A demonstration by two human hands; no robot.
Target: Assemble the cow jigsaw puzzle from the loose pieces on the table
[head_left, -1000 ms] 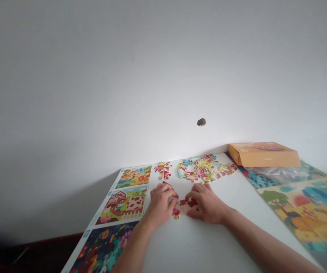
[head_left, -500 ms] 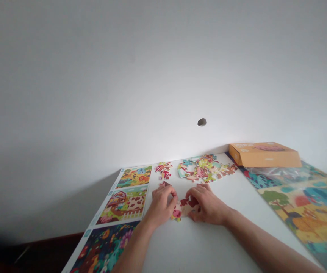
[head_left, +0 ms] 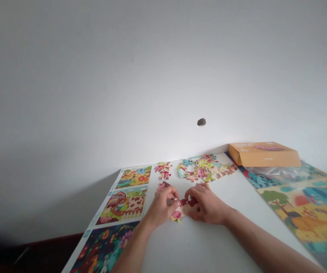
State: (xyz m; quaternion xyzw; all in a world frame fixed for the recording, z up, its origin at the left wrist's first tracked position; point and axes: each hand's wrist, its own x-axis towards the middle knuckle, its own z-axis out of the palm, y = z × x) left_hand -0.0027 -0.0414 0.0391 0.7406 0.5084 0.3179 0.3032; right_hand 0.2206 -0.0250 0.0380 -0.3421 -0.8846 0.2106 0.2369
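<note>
Cardboard-looking puzzle (head_left: 184, 209), likely light, stiff; hold by edges. Right hand (head_left: 208, 204) grasps its three-o'clock side; left hand (head_left: 161, 205), nine o'clock, can't tell grip.

Head-worn, forward-down view over tabletop (head_left: 177, 248)

A holed pale wall (head_left: 163, 83) rises behind the white table (head_left: 222, 242).

The left forearm (head_left: 136, 240) and the right forearm (head_left: 254, 229), both slender and bare up to the edge of view, narrow smoothly toward the hands, the left hand (head_left: 161, 204) and right hand (head_left: 207, 204) likewise bare, with slim fingers (head_left: 196, 190) and finer details too small to tell.
</note>
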